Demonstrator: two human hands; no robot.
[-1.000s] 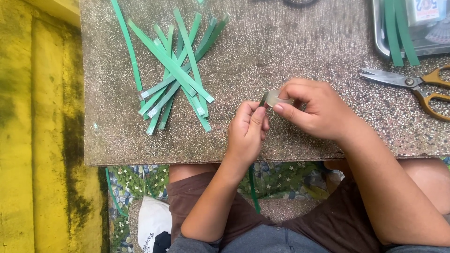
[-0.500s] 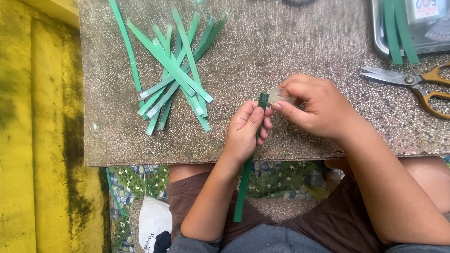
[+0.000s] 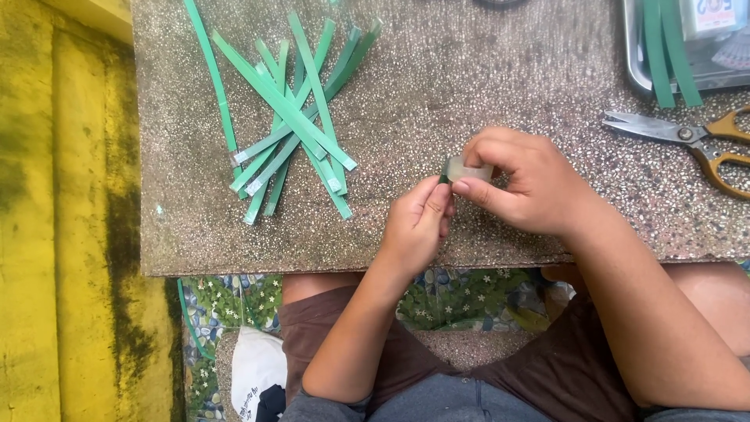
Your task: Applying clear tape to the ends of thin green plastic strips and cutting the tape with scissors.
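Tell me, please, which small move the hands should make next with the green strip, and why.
Probably tighten the fold: the right hand pinches a small pale-green folded piece, and the left hand meets it from below at the table edge. It looks only partly folded, so one more press seems likely.

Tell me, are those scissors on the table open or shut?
Nearly shut. The scissors lie flat on the speckled table with their blades together toward the tip and the orange handles only slightly apart, untouched by either hand.

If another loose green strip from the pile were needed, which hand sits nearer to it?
Left. The left hand lies on the side of the pile of flat green strips, while the right hand pinches the small pale folded piece farther away.
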